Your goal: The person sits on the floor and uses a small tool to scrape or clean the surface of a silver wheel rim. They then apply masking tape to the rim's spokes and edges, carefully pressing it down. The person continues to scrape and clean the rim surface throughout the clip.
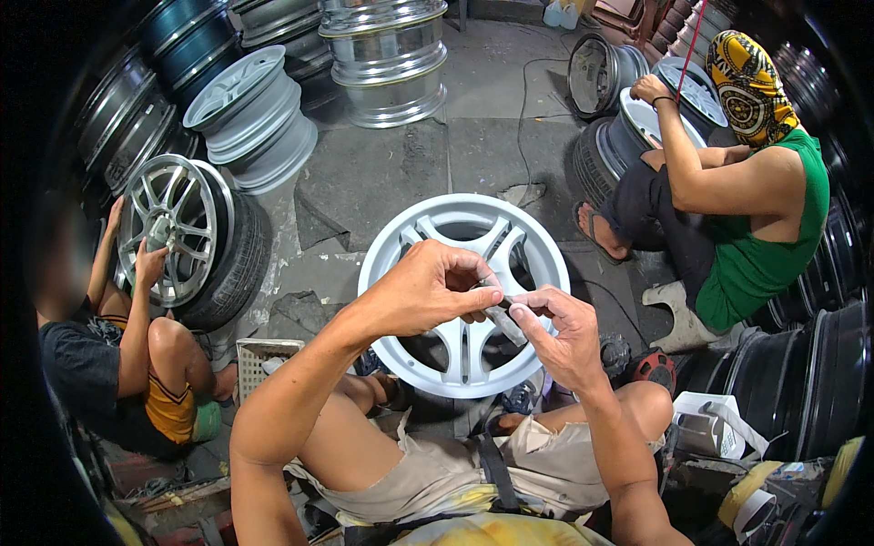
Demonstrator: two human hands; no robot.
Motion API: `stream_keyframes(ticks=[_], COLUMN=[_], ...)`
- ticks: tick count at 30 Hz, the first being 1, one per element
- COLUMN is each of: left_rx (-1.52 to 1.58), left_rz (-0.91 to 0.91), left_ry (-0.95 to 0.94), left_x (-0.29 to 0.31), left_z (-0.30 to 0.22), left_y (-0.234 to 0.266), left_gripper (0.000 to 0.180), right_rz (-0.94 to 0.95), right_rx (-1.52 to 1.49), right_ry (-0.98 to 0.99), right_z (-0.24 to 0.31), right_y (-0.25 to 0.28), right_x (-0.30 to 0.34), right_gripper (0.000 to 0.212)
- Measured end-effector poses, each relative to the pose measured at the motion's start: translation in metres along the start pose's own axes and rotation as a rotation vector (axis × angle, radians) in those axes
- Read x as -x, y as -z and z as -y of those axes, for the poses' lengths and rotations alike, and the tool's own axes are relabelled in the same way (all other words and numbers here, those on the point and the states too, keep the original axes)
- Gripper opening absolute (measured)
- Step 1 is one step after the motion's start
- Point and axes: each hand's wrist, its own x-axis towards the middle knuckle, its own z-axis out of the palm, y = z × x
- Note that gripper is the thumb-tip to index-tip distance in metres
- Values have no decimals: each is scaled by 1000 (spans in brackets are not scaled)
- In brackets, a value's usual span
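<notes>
Small pale strip (506,326), held above white wheel (553,273). Your left hand (446,287): grip pinched on strip, thumb against fingers. Your right hand (566,338): grip likewise pinched on it, close beside left. Wheel: face up below both. Left of wheel: co-worker in dark top (84,373), hands on spoked rim (212,223). Right of wheel: co-worker in green top (765,241). Beyond wheel: stacked silver rims (387,64).

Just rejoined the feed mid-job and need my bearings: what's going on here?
The person's left hand and right hand pinch a small greyish piece, too unclear to identify, above a silver wheel rim. At left, a co-worker has both hands at a tyred wheel. At right, another person in green sits beside more rims, one hand raised.
</notes>
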Motion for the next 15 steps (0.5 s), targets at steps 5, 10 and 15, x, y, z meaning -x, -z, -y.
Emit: stream_keyframes(ticks=[5, 10, 15], left_rx=[-403, -497, -540], left_rz=[141, 160, 171], left_ry=[44, -46, -95], left_x=[8, 14, 17], left_z=[-9, -13, -8], left_y=[6, 2, 1], left_gripper=[23, 25, 24], right_rz=[114, 194, 198], right_rx=[57, 3, 49], right_ry=[74, -18, 44], right_z=[4, 6, 10], right_y=[5, 2, 2], right_x=[-1, 0, -2], right_gripper=[12, 9, 12])
